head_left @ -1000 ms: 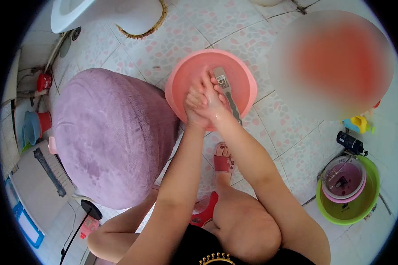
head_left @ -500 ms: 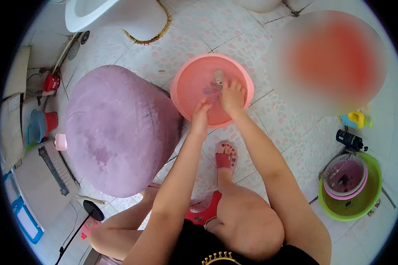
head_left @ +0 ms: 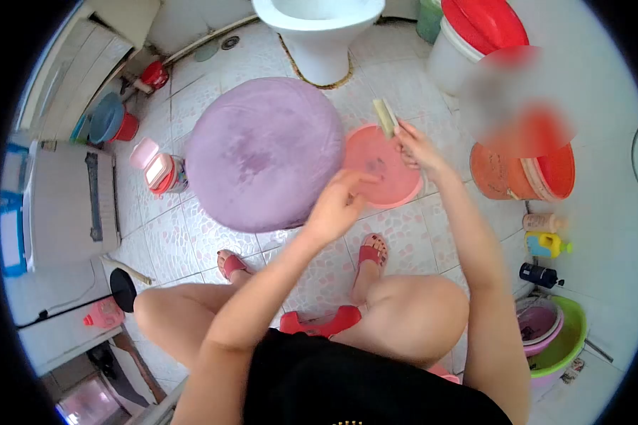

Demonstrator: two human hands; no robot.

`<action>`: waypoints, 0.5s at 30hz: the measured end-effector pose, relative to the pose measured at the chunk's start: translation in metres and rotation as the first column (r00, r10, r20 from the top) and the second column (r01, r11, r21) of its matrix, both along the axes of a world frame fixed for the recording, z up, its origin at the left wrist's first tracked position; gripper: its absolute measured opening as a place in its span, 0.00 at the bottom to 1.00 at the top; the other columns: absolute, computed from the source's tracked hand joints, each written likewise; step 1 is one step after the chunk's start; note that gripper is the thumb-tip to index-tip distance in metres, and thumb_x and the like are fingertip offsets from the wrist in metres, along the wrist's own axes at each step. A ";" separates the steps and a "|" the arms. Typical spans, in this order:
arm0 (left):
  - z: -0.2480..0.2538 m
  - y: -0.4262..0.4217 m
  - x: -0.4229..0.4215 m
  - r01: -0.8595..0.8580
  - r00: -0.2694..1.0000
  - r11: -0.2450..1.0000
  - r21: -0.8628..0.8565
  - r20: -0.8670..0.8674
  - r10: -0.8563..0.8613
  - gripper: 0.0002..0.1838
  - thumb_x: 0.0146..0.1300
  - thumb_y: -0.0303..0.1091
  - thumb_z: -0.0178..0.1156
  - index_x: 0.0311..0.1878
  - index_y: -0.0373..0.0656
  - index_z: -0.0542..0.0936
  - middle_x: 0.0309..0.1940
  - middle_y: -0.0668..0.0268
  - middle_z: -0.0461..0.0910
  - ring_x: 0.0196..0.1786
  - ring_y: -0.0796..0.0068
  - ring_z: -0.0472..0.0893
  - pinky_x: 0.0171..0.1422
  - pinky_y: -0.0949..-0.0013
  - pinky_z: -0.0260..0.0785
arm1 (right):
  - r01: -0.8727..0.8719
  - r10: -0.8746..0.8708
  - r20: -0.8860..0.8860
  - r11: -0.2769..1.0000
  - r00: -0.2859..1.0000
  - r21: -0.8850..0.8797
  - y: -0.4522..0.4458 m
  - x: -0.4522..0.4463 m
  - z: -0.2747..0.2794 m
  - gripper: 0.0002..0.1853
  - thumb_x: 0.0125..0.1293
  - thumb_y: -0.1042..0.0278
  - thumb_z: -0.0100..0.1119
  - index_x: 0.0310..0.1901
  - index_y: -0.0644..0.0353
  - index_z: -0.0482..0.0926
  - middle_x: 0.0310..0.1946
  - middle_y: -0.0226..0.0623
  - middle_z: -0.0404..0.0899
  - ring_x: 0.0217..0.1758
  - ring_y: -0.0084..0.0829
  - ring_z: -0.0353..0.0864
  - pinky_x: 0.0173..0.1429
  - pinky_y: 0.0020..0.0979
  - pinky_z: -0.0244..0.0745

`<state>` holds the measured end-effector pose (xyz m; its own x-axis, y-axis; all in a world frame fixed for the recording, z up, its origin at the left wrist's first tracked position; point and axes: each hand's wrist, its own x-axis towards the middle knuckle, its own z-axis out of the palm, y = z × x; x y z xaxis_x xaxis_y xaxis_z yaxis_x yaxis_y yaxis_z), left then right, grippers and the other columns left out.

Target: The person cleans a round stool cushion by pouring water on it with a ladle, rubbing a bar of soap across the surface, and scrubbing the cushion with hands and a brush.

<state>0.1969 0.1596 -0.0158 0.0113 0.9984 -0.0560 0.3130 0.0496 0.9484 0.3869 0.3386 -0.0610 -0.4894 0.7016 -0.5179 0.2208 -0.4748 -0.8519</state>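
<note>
In my right hand is a scrub brush with pale yellow-green bristles, raised over the far rim of the pink basin. My fingers are wrapped round its whitish handle end. My left hand hovers between the basin's near-left rim and a round purple velvet pouf; its fingers are partly stretched out, slightly blurred, and hold nothing visible. Dark, wet-looking blotches mark the middle of the pouf's top. Some dark specks show inside the basin.
A white toilet stands beyond the pouf. Orange buckets, a lidded white bucket, bottles and a green basin line the right wall. On the left are a pink-lidded container and a washing machine.
My right hand has lifted the scrub brush up out of the basin. My left hand has left the basin, moving toward the pouf. The view has shifted, bringing the pouf nearer the middle.
</note>
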 end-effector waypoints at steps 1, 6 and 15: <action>0.012 -0.011 -0.016 0.009 1.000 0.998 0.063 -0.027 -0.007 0.19 0.60 0.21 0.55 0.55 0.41 0.81 0.56 0.53 0.78 0.62 0.56 0.75 0.68 0.60 0.66 | -0.056 0.054 0.033 0.997 0.998 0.055 -0.003 -0.011 0.030 0.34 0.76 0.50 0.53 0.79 0.44 0.55 0.28 0.23 0.66 0.17 0.13 0.56 0.19 0.19 0.51; 0.029 -0.069 -0.102 -0.078 0.776 0.968 0.239 -0.595 0.210 0.21 0.58 0.26 0.60 0.56 0.40 0.79 0.63 0.49 0.72 0.69 0.45 0.68 0.74 0.51 0.60 | -0.452 0.334 0.367 0.838 0.868 0.307 -0.033 -0.093 0.116 0.31 0.76 0.49 0.51 0.76 0.47 0.61 0.34 0.27 0.75 0.20 0.18 0.68 0.22 0.25 0.64; -0.013 -0.103 -0.154 -0.247 0.505 0.928 0.277 -0.781 0.368 0.48 0.55 0.55 0.70 0.72 0.34 0.65 0.75 0.41 0.57 0.79 0.42 0.52 0.82 0.46 0.44 | -0.700 0.024 0.729 0.304 0.684 0.647 -0.130 -0.222 0.070 0.27 0.73 0.54 0.54 0.73 0.37 0.66 0.42 0.54 0.84 0.44 0.56 0.84 0.48 0.53 0.77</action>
<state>0.0425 0.0566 -0.0284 -0.2873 0.9281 0.2368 0.9303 0.2115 0.2998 0.1645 0.2088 0.0086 -0.7191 0.6946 -0.0195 0.6587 0.6724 -0.3377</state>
